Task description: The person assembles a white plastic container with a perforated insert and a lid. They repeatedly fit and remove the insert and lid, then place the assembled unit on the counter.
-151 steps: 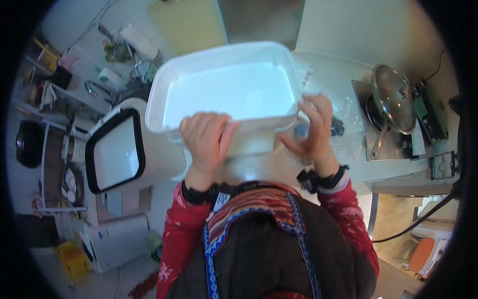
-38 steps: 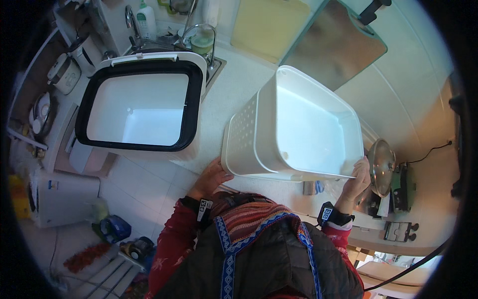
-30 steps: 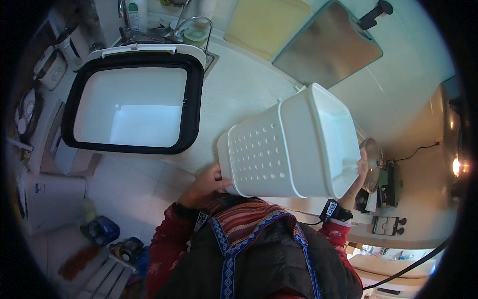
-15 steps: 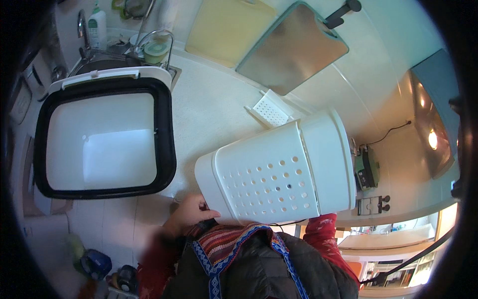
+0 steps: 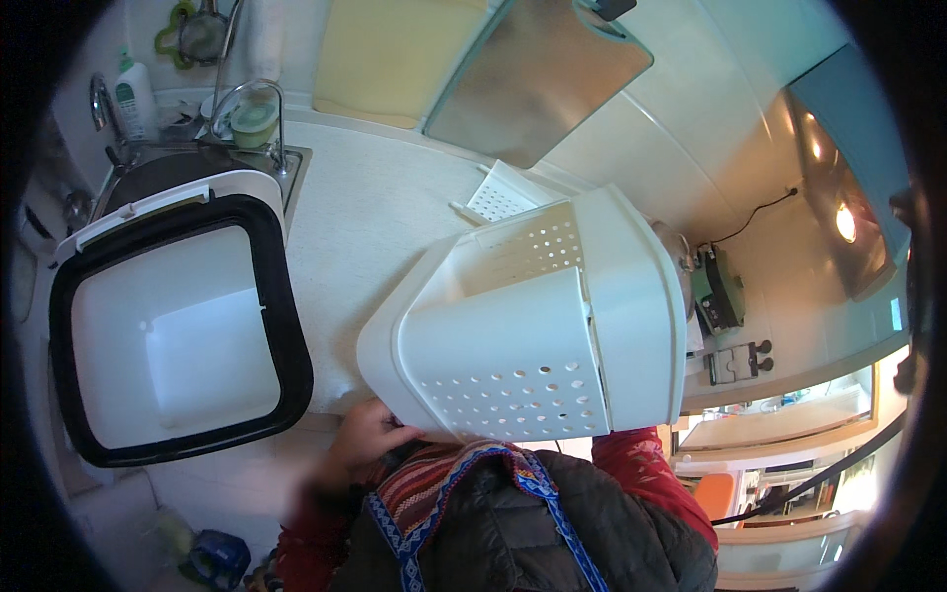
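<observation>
A white plastic basket (image 5: 508, 340) with rows of round holes lies tilted on its side in front of my body. Part of its inside and its far holed wall show through the open upper side. My left hand (image 5: 370, 434) is closed on its lower left corner, the thumb along the edge. My right arm in a red sleeve reaches behind the basket's right end; the basket hides that hand. To the left stands a white bin (image 5: 187, 335) with a thick black rim (image 5: 286, 365) and nothing seen inside. A small white holed piece (image 5: 503, 193) rests on the counter behind the basket.
The white counter (image 5: 365, 187) runs between bin and wall. At the back left are a sink with a faucet (image 5: 103, 104), a soap bottle (image 5: 136, 99) and a lidded tub (image 5: 254, 120). Cutting boards (image 5: 538, 79) lean at the wall. A green appliance (image 5: 718, 291) stands right.
The basket has turned so its open side and interior show more. My left hand keeps its hold on the corner. The whole view has shifted, with the bin now lower and further left.
</observation>
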Tool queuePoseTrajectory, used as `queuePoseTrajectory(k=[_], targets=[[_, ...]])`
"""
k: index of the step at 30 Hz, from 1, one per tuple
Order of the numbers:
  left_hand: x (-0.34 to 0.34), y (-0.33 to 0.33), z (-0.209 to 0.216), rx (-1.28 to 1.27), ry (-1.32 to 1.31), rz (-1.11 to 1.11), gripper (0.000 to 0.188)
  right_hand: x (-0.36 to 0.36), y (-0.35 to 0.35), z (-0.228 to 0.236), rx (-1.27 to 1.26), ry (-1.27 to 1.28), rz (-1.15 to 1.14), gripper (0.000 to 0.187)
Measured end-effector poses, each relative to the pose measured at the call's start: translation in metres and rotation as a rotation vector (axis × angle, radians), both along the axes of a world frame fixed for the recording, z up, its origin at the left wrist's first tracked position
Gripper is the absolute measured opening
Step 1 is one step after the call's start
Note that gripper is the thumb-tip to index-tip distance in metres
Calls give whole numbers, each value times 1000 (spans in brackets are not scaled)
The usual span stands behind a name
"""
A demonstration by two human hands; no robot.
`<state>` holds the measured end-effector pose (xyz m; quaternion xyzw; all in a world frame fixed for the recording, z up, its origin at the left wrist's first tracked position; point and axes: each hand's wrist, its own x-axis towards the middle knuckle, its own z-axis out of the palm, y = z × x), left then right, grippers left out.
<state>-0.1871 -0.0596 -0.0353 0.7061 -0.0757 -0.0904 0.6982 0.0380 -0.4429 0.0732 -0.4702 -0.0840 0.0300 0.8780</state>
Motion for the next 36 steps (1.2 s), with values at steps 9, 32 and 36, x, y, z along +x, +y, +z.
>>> queuePoseTrajectory(k=[9,32,36], targets=[[30,-21,-65,-386,348,42,26,40,-15,15,-279,-111,10,21],[18,-1,138,504,-1043,274,24,-21,168,214,-1376,-1082,471,41],[39,-44,163,600,-1186,163,33,-16,264,190,-1201,-1398,675,37]])
